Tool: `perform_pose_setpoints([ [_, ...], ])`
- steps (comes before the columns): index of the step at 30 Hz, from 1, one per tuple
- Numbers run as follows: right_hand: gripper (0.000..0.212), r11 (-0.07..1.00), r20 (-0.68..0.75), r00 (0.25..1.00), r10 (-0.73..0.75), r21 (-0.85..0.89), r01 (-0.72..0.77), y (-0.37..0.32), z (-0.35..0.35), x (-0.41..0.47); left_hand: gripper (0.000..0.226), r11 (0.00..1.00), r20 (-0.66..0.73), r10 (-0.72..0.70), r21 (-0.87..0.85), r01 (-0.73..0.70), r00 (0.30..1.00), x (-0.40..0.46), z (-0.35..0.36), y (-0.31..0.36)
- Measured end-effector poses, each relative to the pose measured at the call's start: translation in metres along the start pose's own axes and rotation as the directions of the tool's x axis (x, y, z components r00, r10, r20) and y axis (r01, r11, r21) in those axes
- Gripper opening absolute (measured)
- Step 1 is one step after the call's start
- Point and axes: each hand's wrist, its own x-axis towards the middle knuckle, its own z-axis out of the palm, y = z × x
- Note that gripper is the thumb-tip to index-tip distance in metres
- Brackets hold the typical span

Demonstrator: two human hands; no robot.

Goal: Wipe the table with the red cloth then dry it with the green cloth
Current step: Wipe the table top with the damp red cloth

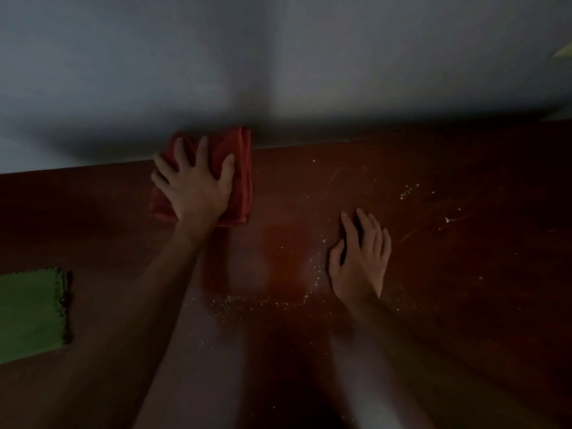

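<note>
Wiping is under way, not complete: the left hand (193, 184), fingers spread, presses the folded red cloth (238, 178) at the table (464, 305) far edge, white crumbs (312, 274) remain beside the flat, empty right hand (360, 261), and the green cloth (31, 311) lies unused at left.

place: probably a home room, dim light makes it hard to tell | cues: dark red-brown wooden table (433, 274) against a plain pale wall (278, 57) | white crumbs (408, 191) scattered on top

Your folded red cloth (238, 168) lies flat at the desk's (433, 274) far edge, upper centre-left; the green cloth (31, 311) (scalloped edge) lies flat, lower left.
</note>
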Motion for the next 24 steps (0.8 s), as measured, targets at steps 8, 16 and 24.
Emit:
perform_pose_setpoints([
  [8, 0.05, 0.998, 0.018, 1.0, -0.01, 0.058, 0.009, 0.0, -0.006, 0.0, 0.08, 0.947, 0.057, 0.32, 0.009, -0.321, 0.946, -0.052, 0.017, 0.121],
  [16, 0.046, 0.987, -0.008, 0.999, -0.036, 0.156, 0.037, 0.003, -0.005, -0.001, 0.065, 0.802, 0.043, 0.595, 0.032, -0.597, 0.802, -0.088, 0.014, 0.08],
  [24, 0.049, 0.989, 0.009, 0.999, -0.036, 0.146, 0.034, 0.001, -0.007, 0.0, 0.067, 0.943, 0.092, 0.319, 0.064, -0.326, 0.943, -0.077, -0.008, -0.019],
])
